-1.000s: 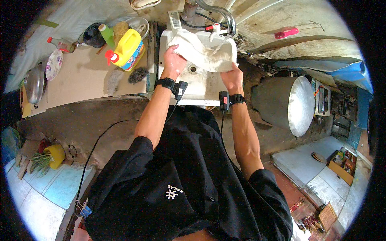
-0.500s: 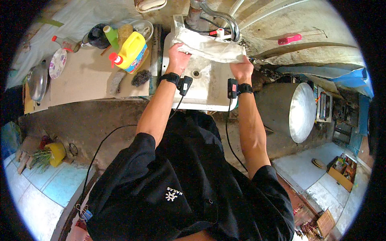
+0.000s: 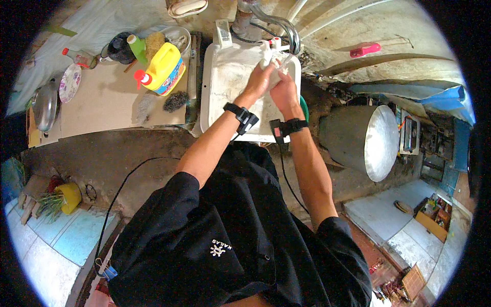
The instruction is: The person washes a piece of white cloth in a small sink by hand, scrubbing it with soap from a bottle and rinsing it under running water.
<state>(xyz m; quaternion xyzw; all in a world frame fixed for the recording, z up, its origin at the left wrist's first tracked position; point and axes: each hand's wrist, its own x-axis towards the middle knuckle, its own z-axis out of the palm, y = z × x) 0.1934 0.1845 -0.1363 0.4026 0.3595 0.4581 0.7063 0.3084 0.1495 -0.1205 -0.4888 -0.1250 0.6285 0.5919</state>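
A white cloth, bunched small, sits at the far side of the white sink, close by the red-and-white tap. My left hand is closed around it from the left. Beside it, my right hand is closed on the cloth's right part, fingers pointing inward toward the left hand. A clear streak, seemingly water, shows just above my right fingers. Part of the cloth is hidden behind both hands. Each wrist wears a black strap with a small cabled box.
Left of the sink, a board-topped counter holds a yellow jug, a green bottle, a dark scouring pad and a metal bowl. A large metal drum stands to the right. A curved metal pipe overhangs the sink.
The cloth, earlier stretched wide between my separated hands, is now bunched up. My hands have come together near the tap, the left moving right and the right moving left.
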